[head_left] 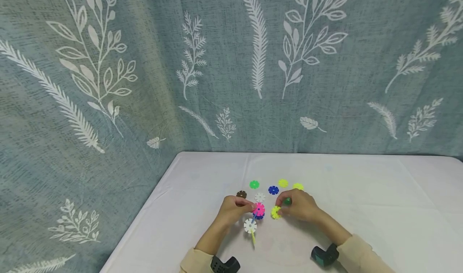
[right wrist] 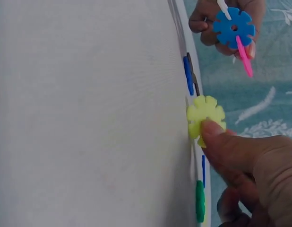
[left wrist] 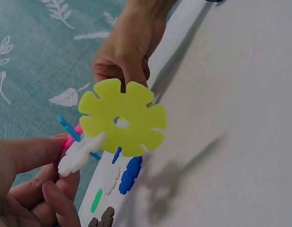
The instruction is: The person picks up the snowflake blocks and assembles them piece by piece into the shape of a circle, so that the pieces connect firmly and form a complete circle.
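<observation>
Pinching 4 joined discs in my left hand, 1 separate disc in my right hand, I see loose discs remaining.

The left forearm and right forearm slant forward and inward from opposite sides, bringing the hands close but apart. The left hand pinches between thumb and fingers, the lower fingers curled; the right hand pinches too, thumb outstretched, its remaining fingers bent below.
</observation>
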Demonstrator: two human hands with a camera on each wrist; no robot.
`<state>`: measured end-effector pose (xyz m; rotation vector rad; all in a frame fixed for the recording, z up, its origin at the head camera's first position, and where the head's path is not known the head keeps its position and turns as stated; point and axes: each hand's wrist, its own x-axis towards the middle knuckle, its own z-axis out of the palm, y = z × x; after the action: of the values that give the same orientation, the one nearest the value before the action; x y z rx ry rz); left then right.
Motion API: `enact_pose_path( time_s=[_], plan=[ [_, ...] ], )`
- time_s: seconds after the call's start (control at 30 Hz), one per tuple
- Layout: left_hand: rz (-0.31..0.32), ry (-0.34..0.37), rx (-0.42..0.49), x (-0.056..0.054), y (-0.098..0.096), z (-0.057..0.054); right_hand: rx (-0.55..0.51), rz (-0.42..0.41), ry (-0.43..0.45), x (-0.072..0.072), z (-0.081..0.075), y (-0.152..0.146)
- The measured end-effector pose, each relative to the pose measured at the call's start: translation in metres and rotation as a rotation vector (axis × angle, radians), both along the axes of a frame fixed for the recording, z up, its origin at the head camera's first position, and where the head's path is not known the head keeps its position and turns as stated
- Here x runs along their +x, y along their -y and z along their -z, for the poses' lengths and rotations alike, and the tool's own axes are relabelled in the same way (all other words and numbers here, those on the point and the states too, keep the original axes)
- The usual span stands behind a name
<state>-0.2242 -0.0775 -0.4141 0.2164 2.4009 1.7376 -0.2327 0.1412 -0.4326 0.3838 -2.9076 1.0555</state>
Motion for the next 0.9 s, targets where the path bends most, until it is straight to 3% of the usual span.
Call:
enact_pose_path(
  time_s=[0.1, 0.27, 0.47, 0.67, 0.9],
  plan=[
    [-0.002, 0.001, -0.021, 0.0, -0.002, 0.001, -0.061, -0.041, -0.023, 0.001, -0.002, -0.003],
    [-0.002, 0.013, -0.051, 0.0, -0.006, 0.0, -0.155, -0.087, -0.134, 0.005, -0.005, -0.005],
    [0.004, 0.017, -0.024, 0.0, -0.011, -0.002, -0.228, -0.087, -0.182, 0.011, -0.012, 0.0],
    [-0.042, 0.027, 0.07, 0.007, -0.018, -0.003, -0.303, -0.094, -0.283, 0.015, -0.012, 0.007],
    [-0.144, 0.062, 0.107, 0.014, -0.03, 0.001, -0.265, -0.098, -0.445, 0.019, -0.012, 0.01]
  ],
)
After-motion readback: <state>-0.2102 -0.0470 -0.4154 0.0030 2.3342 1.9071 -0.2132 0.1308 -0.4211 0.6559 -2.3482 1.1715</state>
